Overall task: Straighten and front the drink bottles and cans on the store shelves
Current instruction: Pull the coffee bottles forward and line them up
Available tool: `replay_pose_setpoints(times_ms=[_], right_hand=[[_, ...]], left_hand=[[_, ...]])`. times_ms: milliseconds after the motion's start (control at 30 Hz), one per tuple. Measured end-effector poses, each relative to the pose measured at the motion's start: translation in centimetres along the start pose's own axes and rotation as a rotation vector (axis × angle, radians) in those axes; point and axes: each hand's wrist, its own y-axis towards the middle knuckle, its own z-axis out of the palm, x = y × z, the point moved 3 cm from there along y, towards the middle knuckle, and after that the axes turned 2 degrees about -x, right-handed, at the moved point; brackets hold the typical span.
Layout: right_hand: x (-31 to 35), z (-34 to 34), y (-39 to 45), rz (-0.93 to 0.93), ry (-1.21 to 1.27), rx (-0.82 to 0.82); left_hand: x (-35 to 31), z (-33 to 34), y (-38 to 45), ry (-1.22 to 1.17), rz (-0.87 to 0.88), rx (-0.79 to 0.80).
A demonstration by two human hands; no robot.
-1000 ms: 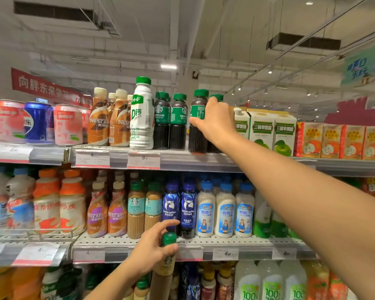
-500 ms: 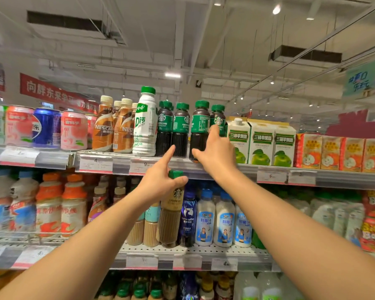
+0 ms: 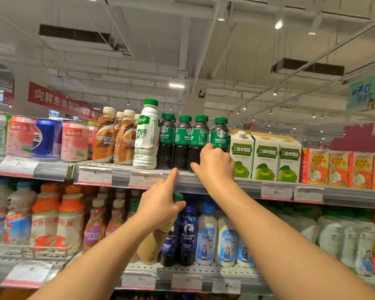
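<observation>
Now the right hand [image 3: 214,163] grips the fourth Americano bottle [image 3: 220,135] — left hand [image 3: 160,204], risen, clutches a latte bottle [image 3: 154,241].

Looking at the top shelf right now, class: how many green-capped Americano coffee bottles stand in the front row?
4. First beside the white bottle, second, third, and fourth gripped by the right hand next to the cartons. More may stand hidden behind.

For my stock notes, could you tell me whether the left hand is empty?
No, the left hand grips a green-capped coffee bottle.
</observation>
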Motion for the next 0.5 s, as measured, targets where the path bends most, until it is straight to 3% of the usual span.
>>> replay_pose_setpoints(times_ms=[500], right_hand=[[-0.15, 0.99, 0.2, -0.073, -0.027, -0.033]], left_hand=[[0.25, -0.41, 0.51, 0.019, -0.009, 0.043]])
